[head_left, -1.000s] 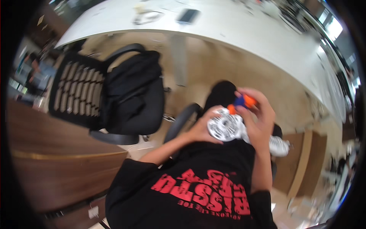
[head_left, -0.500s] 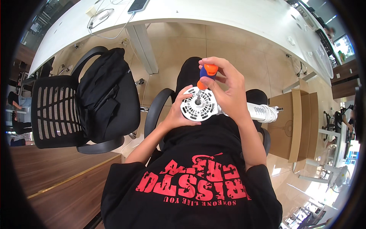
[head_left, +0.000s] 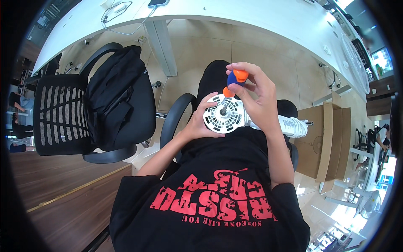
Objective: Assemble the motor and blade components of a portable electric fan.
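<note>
Chair (head_left: 61,111): stood at the left, black, with a mesh back.
Dark cloth (head_left: 111,92): lay bunched on its seat, perhaps a bag or jacket.
Bench (head_left: 260,12): ran white across the top.
Phone (head_left: 158,3): lay on it, by a pale cable (head_left: 145,21).
Cardboard box (head_left: 310,126): rested on tiled floor (head_left: 201,46), right.

We take the housing (head_left: 215,120) as landmark. Over its centre: a screwdriver (head_left: 235,80), in the right grip (head_left: 262,98). At its left rim: the left grip (head_left: 196,126). Right of it we note a tube (head_left: 286,122), then, farther right, a carton (head_left: 310,145) on the floor (head_left: 201,42). Left of it: an armrest (head_left: 169,126), then a chair (head_left: 142,126) bearing a bundle (head_left: 113,92). Well ahead of it: the tabletop (head_left: 252,14), phone (head_left: 158,3) on it.
</note>
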Tool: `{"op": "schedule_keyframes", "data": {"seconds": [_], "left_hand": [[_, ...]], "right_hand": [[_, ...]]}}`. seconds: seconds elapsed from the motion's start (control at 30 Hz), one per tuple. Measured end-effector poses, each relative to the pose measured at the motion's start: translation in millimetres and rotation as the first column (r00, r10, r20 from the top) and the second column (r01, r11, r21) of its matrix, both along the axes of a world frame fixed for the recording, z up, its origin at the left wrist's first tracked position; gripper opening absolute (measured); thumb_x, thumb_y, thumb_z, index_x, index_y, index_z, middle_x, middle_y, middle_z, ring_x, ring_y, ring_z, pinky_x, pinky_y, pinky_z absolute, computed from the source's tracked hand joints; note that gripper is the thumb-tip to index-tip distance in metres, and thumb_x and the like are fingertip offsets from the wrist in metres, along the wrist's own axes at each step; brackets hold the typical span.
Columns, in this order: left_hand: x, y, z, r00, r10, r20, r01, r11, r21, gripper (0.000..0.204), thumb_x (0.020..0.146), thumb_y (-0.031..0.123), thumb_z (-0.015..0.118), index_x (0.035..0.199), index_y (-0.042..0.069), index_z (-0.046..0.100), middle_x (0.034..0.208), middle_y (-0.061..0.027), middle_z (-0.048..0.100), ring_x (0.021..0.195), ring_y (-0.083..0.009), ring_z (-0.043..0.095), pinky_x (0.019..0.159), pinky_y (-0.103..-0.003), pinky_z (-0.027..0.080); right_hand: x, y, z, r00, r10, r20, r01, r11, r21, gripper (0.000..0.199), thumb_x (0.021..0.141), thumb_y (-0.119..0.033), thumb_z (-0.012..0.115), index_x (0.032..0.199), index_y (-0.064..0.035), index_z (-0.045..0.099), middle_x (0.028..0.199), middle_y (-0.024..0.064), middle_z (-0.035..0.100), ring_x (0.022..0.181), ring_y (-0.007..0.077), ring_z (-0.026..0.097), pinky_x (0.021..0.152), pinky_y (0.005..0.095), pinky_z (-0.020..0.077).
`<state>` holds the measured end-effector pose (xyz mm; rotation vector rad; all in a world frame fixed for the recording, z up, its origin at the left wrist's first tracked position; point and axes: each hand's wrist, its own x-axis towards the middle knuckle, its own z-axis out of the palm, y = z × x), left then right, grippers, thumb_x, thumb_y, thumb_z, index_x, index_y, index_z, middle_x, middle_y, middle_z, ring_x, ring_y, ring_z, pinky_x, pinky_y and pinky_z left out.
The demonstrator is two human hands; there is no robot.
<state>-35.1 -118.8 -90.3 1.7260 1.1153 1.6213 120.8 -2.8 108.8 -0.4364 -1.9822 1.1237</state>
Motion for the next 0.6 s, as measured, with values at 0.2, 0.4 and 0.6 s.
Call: {"op": "schedule_keyframes", "data": {"seconds": [0.2,0.4,0.6], "left_hand": [[-0.4,-1.2,-0.6,1.0,0.002,-0.001,-0.002,1.0,-0.02,0.114,0.057,0.028,0.107,0.15,0.019,0.042,0.166,-0.0313,0.03,0.154,-0.0466,0.04,0.122,-0.052,0.041],[0.0,-1.3,-0.4,1.0,0.017,-0.023,-0.018,1.0,-0.016,0.114,0.057,0.029,0.107,0.15,0.019,0.041,0.166,-0.0313,0.03,0.153,-0.0472,0.041,0.122,-0.052,0.042],[-1.5,-3.0,-1.3,0.999,-0.005,-0.039,0.004,1.0,-0.019,0.12,0.057,0.03,0.108,0.154,0.019,0.038,0.167,-0.0297,0.028,0.155,-0.0467,0.037,0.124,-0.055,0.038]], "right_hand": [[-0.7,3.3,4.7,0.998,0.053,0.025,-0.052,0.998,-0.04,0.04,0.096,0.003,0.07,0.135,-0.0041,0.065,0.13,0.0143,0.071,0.114,0.0272,0.072,0.097,0.0402,0.0616],[1.2,3.8,4.9,0.997,-0.01,0.073,0.005,0.998,0.066,0.041,0.094,0.004,0.071,0.134,-0.0039,0.065,0.129,0.0134,0.071,0.113,0.027,0.072,0.095,0.0395,0.0618],[0.0,1.9,5.1,0.998,-0.047,0.047,0.045,0.998,0.041,0.041,0.094,0.004,0.072,0.134,-0.0044,0.065,0.127,0.0132,0.071,0.113,0.0267,0.072,0.095,0.0395,0.0622]]}}
